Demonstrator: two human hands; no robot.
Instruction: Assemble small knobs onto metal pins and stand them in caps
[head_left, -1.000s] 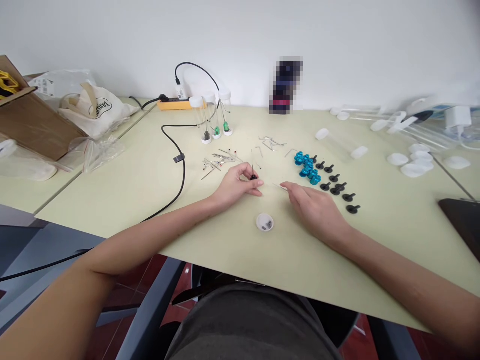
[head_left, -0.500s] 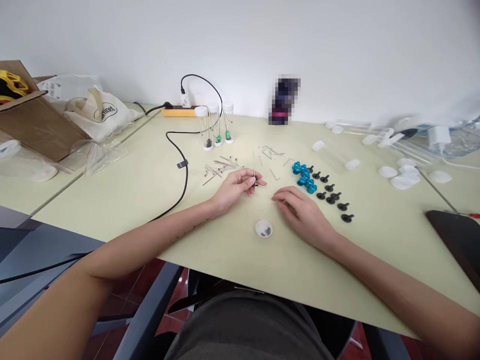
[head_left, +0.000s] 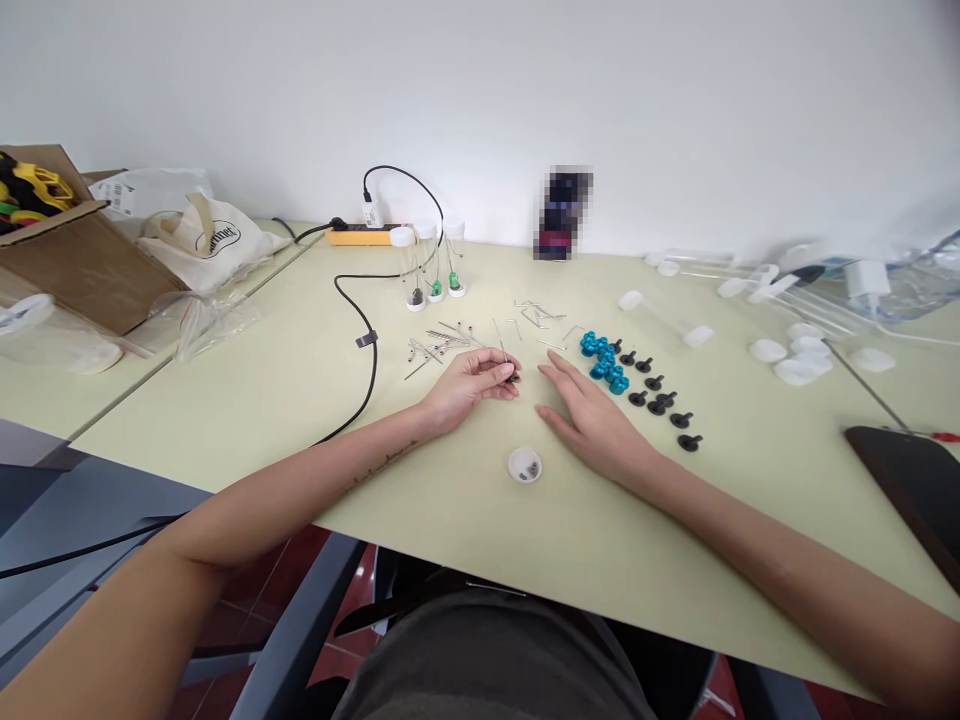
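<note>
My left hand [head_left: 476,388] is closed on a small black part [head_left: 513,378], with a thin metal rod [head_left: 500,340] rising from it at a slant. My fingers cover much of the black part. To its right, my right hand [head_left: 592,415] hovers over or rests on the table with fingers apart, holding nothing. Several L-shaped hex keys [head_left: 536,313] lie beyond both hands. Blue metal parts [head_left: 602,360] and black disc-based parts with stems [head_left: 656,404] are spread out right of my right hand. A white cap [head_left: 525,465] with small dark pieces in it sits nearer me, between my hands.
Thin metal rods [head_left: 439,345] lie beyond my left hand. Three clear tubes [head_left: 427,260] stand before an orange power strip [head_left: 360,236]. A black cable [head_left: 373,385] crosses the left side. White caps [head_left: 802,360] and empty tubes lie right; a cardboard box [head_left: 90,265] stands left.
My right hand's fingers have spread and straightened. The rod in my left hand now leans further left, and an L-shaped hex key near my right hand lies at a different angle.
</note>
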